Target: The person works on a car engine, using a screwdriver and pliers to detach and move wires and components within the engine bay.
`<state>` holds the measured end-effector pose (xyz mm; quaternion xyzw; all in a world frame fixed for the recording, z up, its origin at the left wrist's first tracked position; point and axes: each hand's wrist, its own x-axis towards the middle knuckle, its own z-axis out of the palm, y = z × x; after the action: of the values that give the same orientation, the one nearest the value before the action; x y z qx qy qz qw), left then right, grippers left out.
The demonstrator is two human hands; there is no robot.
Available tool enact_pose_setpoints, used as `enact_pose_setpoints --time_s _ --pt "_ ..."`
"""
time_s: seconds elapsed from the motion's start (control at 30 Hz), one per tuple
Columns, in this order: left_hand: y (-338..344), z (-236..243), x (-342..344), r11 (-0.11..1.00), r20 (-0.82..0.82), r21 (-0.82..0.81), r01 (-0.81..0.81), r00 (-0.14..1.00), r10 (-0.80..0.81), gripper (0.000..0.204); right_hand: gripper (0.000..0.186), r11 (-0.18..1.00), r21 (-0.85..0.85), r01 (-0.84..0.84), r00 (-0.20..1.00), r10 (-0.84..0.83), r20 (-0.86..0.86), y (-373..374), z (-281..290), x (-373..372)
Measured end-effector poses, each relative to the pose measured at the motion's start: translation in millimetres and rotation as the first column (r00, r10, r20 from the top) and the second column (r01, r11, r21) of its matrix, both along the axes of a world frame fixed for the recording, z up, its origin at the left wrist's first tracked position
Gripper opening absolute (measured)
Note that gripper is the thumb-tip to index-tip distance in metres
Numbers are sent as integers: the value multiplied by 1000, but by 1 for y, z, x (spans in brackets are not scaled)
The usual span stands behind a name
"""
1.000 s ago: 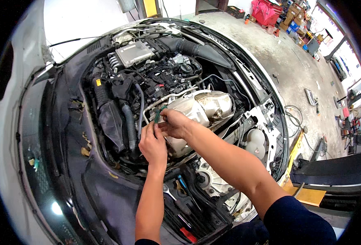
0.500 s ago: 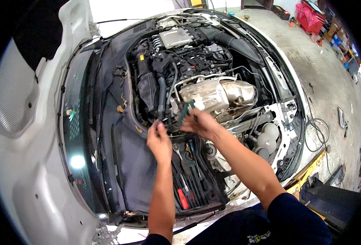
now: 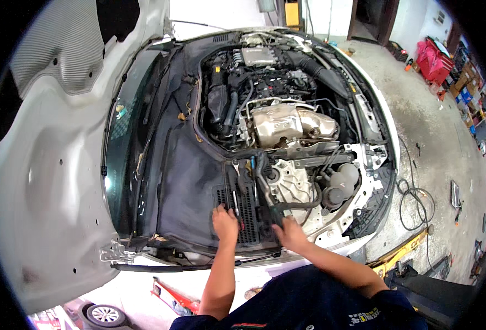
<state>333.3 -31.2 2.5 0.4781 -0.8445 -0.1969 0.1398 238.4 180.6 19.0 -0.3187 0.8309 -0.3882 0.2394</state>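
My left hand [image 3: 225,224] rests its loosely bent, apparently empty fingers on the black slotted cowl grille [image 3: 220,197], beside a silver extension [image 3: 234,201] and a partly hidden red handle [image 3: 242,224]. My right hand [image 3: 291,235], right of the grille, has closed fingers on a dark green tool [image 3: 276,212], blurred and hard to make out. A ratchet [image 3: 237,169] and a blue-handled tool [image 3: 253,163] lie above my hands. Beyond them is the engine bay with a silver heat shield [image 3: 276,124]; a translucent reservoir [image 3: 348,175] sits to the right.
A raised white body panel [image 3: 50,187] stands left, beside glass [image 3: 119,159]. Right on the floor are a coiled hose [image 3: 416,206], a yellow lift arm [image 3: 397,256] and a red tool chest [image 3: 435,60] with boxes. A red jack [image 3: 174,297] and wheel [image 3: 105,314] are below.
Both hands came away from the engine beside the heat shield and moved down toward me, onto the grille area, the green tool going with my right hand. The view has widened.
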Motion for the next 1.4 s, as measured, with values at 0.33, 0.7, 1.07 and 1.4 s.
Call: enact_pose_setpoints --time_s 0.33,0.7,1.07,1.4 --pt "-3 33 13 467 -540 818 335 727 425 26 39 961 -272 -57 974 -6 -225 -20 15 34" --pt "-10 50 -139 812 -556 440 383 826 -89 34 43 948 -96 304 862 -231 452 -41 78 -117" --pt "-267 -12 -214 951 -787 -220 -217 616 -41 24 27 902 360 239 936 -313 163 -193 98 -316" --pt "-270 -21 -210 961 -884 -192 -201 461 -80 21 22 784 557 276 775 -524 353 -247 132 -330"
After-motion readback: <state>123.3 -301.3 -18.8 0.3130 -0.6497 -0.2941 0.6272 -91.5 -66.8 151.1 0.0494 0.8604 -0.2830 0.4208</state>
